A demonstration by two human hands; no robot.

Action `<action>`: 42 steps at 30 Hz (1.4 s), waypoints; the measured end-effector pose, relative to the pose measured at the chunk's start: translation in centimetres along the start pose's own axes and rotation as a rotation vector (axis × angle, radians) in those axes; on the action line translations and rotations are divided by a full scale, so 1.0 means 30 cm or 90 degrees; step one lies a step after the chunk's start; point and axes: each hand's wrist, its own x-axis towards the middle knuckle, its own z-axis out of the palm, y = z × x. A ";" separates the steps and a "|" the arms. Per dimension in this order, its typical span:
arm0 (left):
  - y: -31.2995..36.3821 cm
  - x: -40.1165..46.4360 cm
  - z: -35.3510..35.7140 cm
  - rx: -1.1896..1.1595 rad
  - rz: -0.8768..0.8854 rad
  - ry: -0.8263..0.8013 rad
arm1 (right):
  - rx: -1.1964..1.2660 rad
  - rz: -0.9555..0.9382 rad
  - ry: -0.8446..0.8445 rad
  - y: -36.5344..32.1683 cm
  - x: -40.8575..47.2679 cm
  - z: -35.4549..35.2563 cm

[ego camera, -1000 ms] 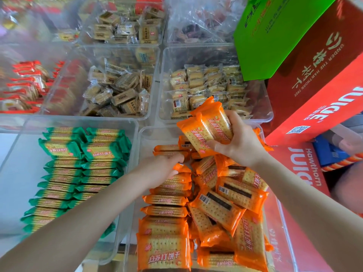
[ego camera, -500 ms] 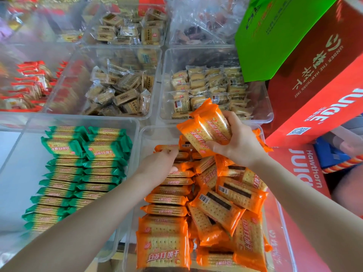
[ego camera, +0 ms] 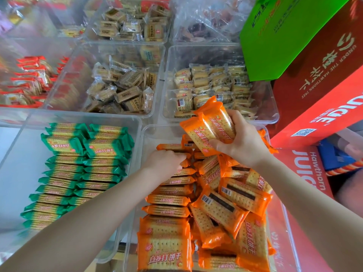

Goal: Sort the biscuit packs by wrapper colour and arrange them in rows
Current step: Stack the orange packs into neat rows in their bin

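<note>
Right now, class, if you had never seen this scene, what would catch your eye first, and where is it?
The right hand grips a bunch of orange packs above the near-right clear bin, where the left hand presses on an orange row. To the left, green packs lie in two rows in another bin.

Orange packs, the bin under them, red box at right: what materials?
Orange packs: glossy plastic film, probably; it shines, with crimped ends. Clear bin: see-through rigid plastic by its look, contents showing through the walls. Red box: likely printed cardboard, with flat panels and a faint sheen.
</note>
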 end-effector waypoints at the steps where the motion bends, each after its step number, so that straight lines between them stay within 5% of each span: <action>1: 0.002 0.011 -0.002 -0.014 -0.026 -0.006 | -0.001 -0.001 0.000 0.001 0.003 0.001; 5: 0.020 -0.019 -0.016 -0.014 -0.076 0.025 | -0.015 -0.013 0.001 0.001 0.007 0.007; 10: 0.039 -0.118 -0.009 0.019 -0.027 -0.111 | -0.051 -0.031 -0.006 0.007 0.006 0.015; 16: 0.032 -0.100 0.017 -0.008 -0.082 -0.029 | -0.131 -0.033 -0.026 0.014 0.006 0.027; 21: 0.011 -0.059 0.017 -0.073 -0.097 -0.071 | -0.114 -0.029 -0.015 0.003 0.005 0.024; 42: -0.035 0.039 -0.041 -0.125 0.013 -0.192 | -0.191 -0.026 -0.017 -0.003 0.005 0.031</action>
